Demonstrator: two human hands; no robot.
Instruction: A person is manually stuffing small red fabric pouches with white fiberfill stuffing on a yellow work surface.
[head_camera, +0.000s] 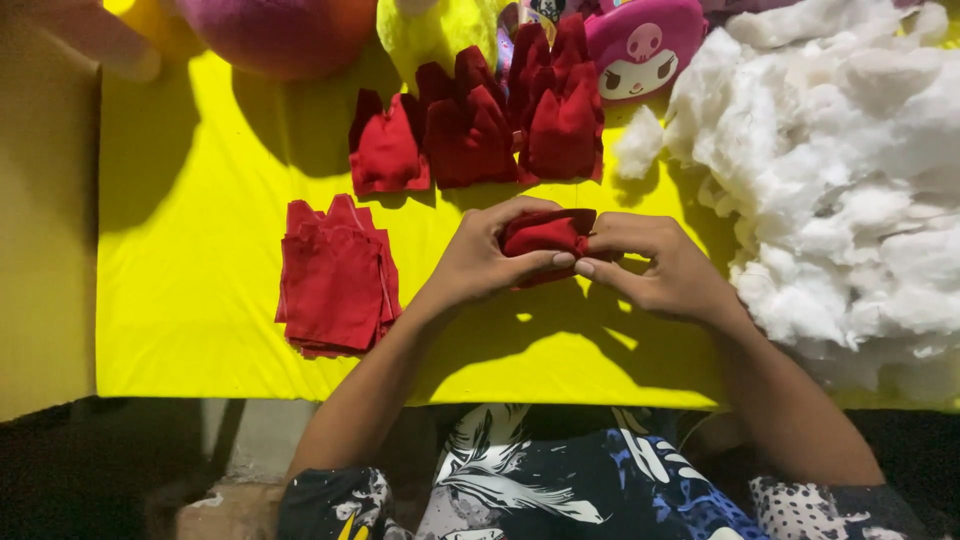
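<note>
Red fabric piece (545, 236), small and bunched, sits at the centre of the head view, pinched between two bare hands above a bright yellow cloth (190, 250) that covers the work surface. The left hand (480, 262) curls around the piece from the left of the frame, thumb pressed against its lower edge; the right hand (662, 268) closes on it from the right, thumb tip meeting the other thumb. Both sets of fingers are wrapped tight on the fabric.

Left of centre, a flat stack of red cut fabric pieces (335, 280) lies on the yellow cloth, well apart from the hands. Above the hands, a row of stuffed red fabric shapes (480, 125) stands in the upper middle of the frame. A large heap of white fluffy stuffing (850, 170) fills the right side, just beside the right wrist. A pink plush toy with a cartoon face (640, 45) rests at the top edge, next to the stuffing. Patterned dark clothing shows along the bottom.
</note>
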